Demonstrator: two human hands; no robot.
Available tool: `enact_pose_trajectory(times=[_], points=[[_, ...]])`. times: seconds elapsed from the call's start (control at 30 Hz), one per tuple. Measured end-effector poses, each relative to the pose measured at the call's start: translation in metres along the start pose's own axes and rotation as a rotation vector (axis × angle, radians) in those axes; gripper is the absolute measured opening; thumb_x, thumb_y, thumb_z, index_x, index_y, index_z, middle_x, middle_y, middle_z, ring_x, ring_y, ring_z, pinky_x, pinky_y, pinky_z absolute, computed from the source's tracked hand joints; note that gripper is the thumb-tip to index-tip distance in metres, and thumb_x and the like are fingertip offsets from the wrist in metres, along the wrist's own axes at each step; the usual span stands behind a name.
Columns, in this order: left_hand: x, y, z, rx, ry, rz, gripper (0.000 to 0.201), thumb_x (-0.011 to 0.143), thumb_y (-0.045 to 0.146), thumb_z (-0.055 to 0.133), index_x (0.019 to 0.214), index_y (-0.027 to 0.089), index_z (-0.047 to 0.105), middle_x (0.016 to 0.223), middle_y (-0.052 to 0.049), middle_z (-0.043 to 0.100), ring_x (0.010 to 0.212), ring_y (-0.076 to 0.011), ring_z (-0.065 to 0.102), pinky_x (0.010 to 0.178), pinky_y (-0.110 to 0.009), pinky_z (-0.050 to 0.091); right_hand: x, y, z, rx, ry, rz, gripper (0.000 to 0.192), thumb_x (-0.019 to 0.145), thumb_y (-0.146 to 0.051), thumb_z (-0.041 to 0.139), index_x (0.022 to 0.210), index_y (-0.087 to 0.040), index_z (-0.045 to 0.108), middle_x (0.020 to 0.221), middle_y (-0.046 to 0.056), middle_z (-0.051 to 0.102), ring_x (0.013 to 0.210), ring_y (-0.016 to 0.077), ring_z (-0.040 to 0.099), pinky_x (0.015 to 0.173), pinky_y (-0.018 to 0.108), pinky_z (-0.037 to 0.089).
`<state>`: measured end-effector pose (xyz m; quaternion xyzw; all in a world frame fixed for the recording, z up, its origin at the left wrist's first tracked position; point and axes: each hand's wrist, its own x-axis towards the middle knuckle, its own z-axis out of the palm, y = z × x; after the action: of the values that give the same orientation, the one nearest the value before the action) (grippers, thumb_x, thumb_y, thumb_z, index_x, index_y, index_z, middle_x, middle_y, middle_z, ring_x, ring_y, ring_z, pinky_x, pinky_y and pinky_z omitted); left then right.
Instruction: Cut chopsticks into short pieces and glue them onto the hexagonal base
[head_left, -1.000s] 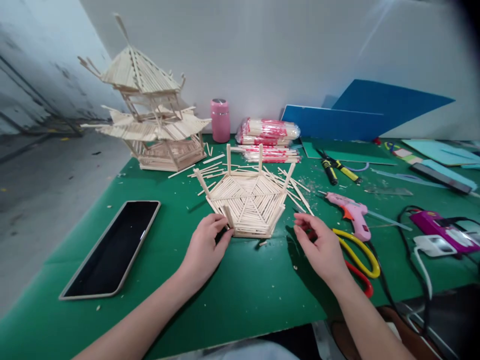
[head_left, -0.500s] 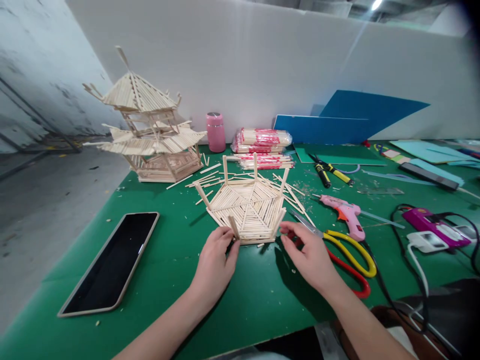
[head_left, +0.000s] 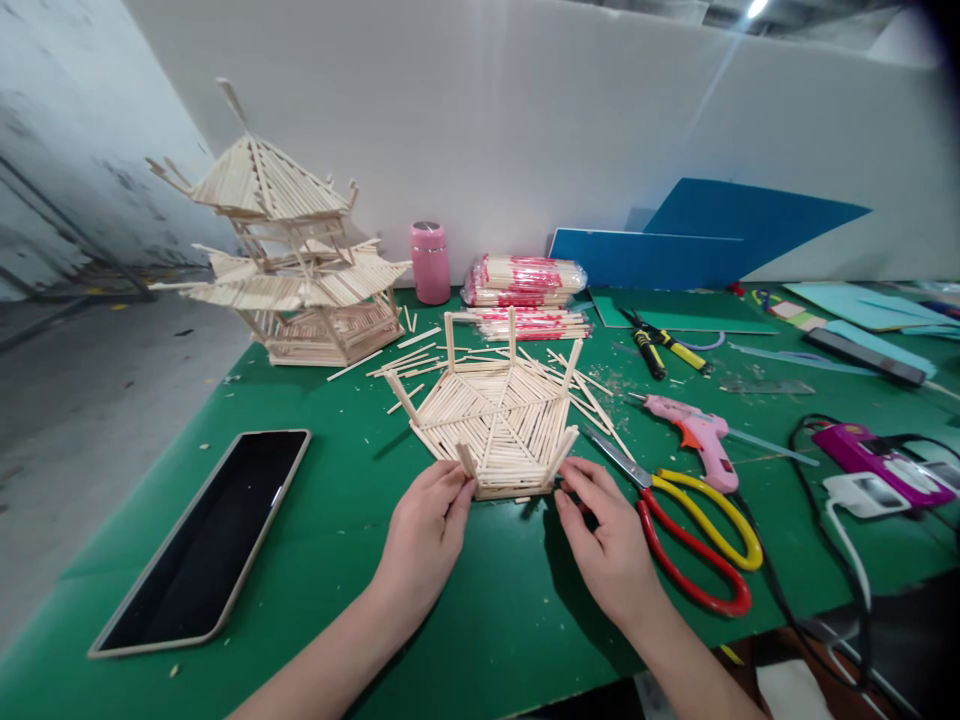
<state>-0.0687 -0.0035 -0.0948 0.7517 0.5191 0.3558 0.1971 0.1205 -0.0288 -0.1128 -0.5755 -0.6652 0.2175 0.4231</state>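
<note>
Starting at my far left, a dark smartphone (head_left: 201, 540) lies face up on the green cutting mat (head_left: 487, 600), well apart from my hands. Behind it stands a finished wooden-stick pagoda model (head_left: 289, 250), with a pink tumbler (head_left: 430, 262) and wrapped bundles of chopsticks (head_left: 525, 280) against the white board beyond.

The piece I'm working on, a flat hexagonal stick base (head_left: 495, 420) with short posts rising at its corners, sits at the middle of the mat, just ahead of both hands. Its near edge runs left to right across my view. My left hand (head_left: 424, 535) is at the near-left corner, thumb and fingertips closed in a pinch on the short upright stick (head_left: 466, 460) there; the post leans slightly away from me. My right hand (head_left: 609, 545) is at the near-right corner, fingers loosely curled and close together, the tips touching or just beside the base's edge. I can't tell whether they grip a stick. The two hands are about equally near, one on each corner.

Just right of that hand lie red-and-yellow scissors (head_left: 697, 540), blades pointing towards the base. Farther right are a pink glue gun (head_left: 694, 430), yellow-handled pliers (head_left: 664, 345) and a purple device (head_left: 877, 465) with cables.
</note>
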Motion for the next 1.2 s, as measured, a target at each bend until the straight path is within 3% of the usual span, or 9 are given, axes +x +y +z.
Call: enact_pose_trajectory(times=[1.2], points=[[0.0024, -0.0033, -0.0028, 0.046, -0.054, -0.015, 0.026, 0.085, 0.022, 0.039, 0.074, 0.016, 0.062, 0.072, -0.008, 0.062, 0.071, -0.019, 0.059, 0.071, -0.032, 0.051, 0.0005, 0.0019, 0.0022, -0.027, 0.041, -0.036, 0.025, 0.081, -0.017, 0.049, 0.103, -0.013, 0.06, 0.102, 0.013, 0.062, 0.092, 0.0208, 0.059, 0.08, 0.034, 0.051]])
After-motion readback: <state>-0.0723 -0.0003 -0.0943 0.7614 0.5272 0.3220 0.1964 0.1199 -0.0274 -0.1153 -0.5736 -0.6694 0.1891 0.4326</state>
